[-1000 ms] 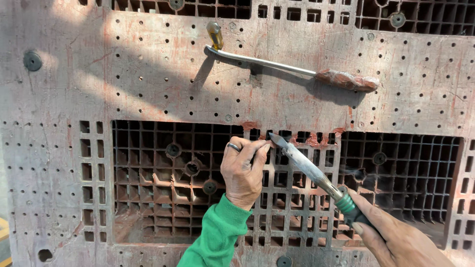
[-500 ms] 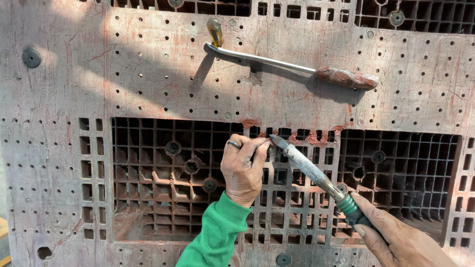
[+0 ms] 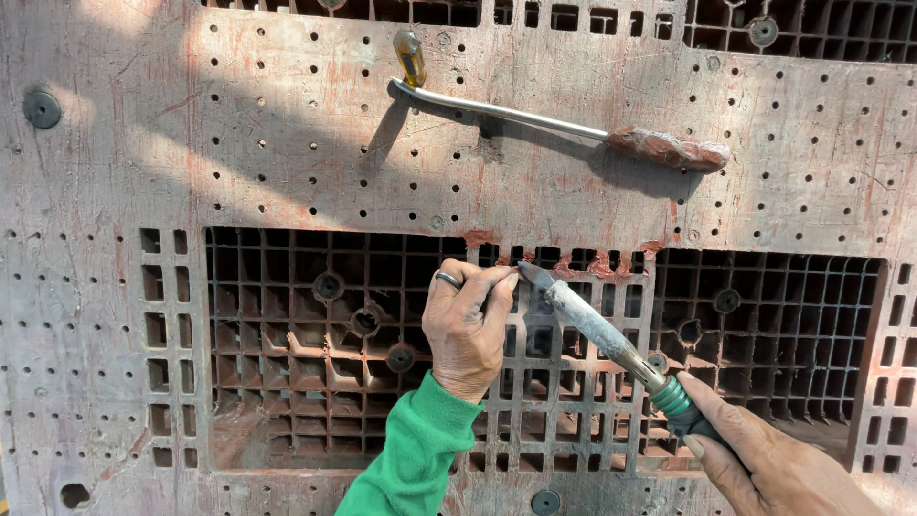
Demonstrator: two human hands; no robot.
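The left hand (image 3: 465, 330) fingers pinch the worn reddish plastic grid panel (image 3: 287, 172) at the hot metal-shafted, green-handled iron (image 3: 597, 330), clamped in the right hand (image 3: 774, 463) at four o'clock, and could get burned.

Just past our left hand (image 3: 465, 330) fingertips (image 3: 504, 279) the tool (image 3: 611, 344) in our right hand (image 3: 774, 463) slants across, blocking the way rightward. Above the fingers, the flat panel (image 3: 239, 162) lies open up to the hammer (image 3: 564, 124). Left of the fingers, the recessed grid (image 3: 287, 354) offers free room.
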